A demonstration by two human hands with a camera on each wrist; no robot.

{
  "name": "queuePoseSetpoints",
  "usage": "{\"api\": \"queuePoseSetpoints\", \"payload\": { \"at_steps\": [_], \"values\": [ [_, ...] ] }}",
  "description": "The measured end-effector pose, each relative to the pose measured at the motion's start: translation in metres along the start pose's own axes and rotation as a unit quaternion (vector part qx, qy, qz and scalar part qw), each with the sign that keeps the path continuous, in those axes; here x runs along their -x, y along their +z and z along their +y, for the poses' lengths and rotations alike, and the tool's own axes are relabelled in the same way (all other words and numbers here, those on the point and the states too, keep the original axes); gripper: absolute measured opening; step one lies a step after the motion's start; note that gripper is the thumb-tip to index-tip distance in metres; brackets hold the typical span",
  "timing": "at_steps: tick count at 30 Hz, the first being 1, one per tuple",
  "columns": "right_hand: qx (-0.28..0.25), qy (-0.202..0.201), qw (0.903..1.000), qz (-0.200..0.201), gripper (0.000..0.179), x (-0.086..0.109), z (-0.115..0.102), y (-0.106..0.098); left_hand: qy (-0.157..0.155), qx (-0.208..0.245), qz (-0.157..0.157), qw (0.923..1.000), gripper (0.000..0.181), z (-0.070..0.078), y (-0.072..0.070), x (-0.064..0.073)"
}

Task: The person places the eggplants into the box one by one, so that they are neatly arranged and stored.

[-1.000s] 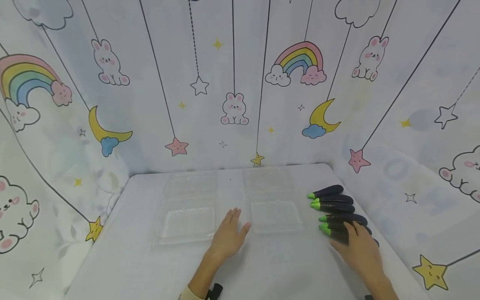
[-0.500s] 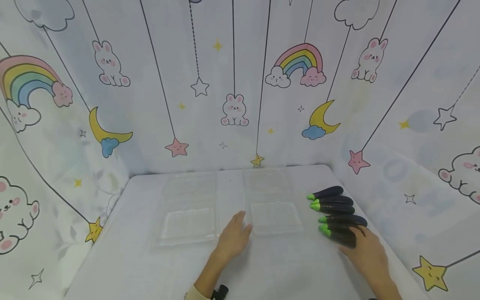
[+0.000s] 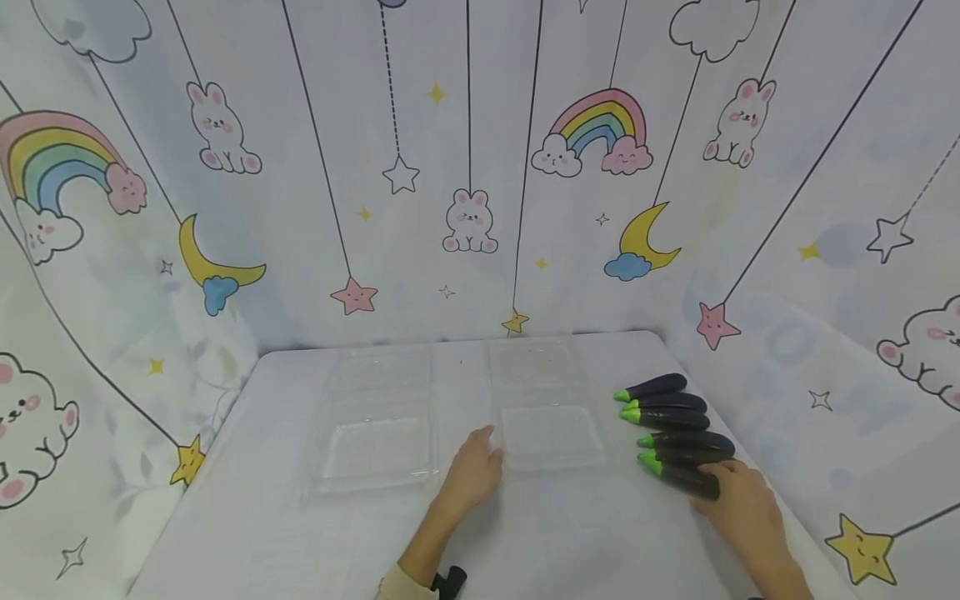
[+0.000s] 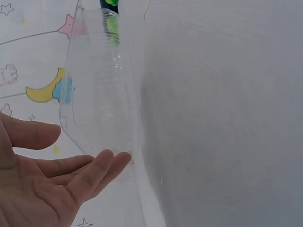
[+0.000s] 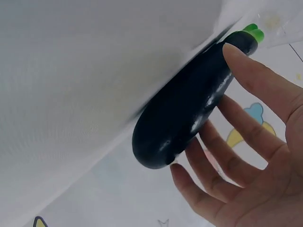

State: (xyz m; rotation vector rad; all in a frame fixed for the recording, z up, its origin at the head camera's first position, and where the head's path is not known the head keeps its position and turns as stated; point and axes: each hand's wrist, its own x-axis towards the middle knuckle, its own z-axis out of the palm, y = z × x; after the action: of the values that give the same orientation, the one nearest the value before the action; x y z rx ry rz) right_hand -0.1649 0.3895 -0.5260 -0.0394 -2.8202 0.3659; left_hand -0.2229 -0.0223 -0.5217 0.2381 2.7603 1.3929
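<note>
My right hand [image 3: 742, 508] is at the rounded end of the nearest dark purple eggplant [image 3: 684, 478]. In the right wrist view its thumb lies along one side of this eggplant [image 5: 184, 104], with loosely bent fingers [image 5: 229, 161] along the other side. More eggplants with green caps, such as the farthest one [image 3: 660, 386], lie in a column beside it. My left hand [image 3: 472, 475] is between two clear plastic containers, close to the near corner of the right one [image 3: 553, 468]. Relaxed fingers [image 4: 94, 172] show against the clear wall in the left wrist view, holding nothing.
Another clear container [image 3: 375, 483] stands on the left of the white table [image 3: 247, 533]. Further clear plastic sections [image 3: 536, 367] lie behind, near the table's back edge. A patterned cloth backdrop [image 3: 300, 167] encloses the back and sides.
My right hand has drawn back to the right and toward me, uncovering more of the nearest eggplant, whose rounded end now lies further left. My left hand has shifted slightly right.
</note>
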Motion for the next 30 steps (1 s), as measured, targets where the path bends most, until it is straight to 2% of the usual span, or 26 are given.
{"api": "queuePoseSetpoints", "payload": {
  "at_steps": [5, 9, 12, 19, 30],
  "values": [
    [0.001, -0.021, 0.9998, -0.001, 0.05, -0.005, 0.005, -0.002, 0.0, 0.019, 0.013, 0.9997, 0.047, -0.002, 0.004, -0.006],
    [0.001, -0.033, 0.9994, -0.007, 0.046, -0.008, 0.011, 0.0, -0.015, 0.03, 0.029, 0.999, 0.046, -0.003, 0.006, -0.009],
    [0.003, -0.028, 0.9994, -0.02, 0.046, -0.01, 0.013, 0.001, -0.024, 0.048, 0.032, 0.998, 0.047, -0.004, 0.006, -0.01],
    [0.008, -0.008, 0.9991, -0.04, 0.046, -0.013, 0.014, -0.001, -0.029, 0.129, 0.018, 0.9911, 0.05, -0.009, 0.004, -0.009],
    [0.018, 0.019, 0.9961, -0.085, 0.048, -0.017, 0.008, -0.008, -0.026, 0.173, 0.008, 0.9846, 0.052, -0.011, 0.004, -0.013]
  ]
}}
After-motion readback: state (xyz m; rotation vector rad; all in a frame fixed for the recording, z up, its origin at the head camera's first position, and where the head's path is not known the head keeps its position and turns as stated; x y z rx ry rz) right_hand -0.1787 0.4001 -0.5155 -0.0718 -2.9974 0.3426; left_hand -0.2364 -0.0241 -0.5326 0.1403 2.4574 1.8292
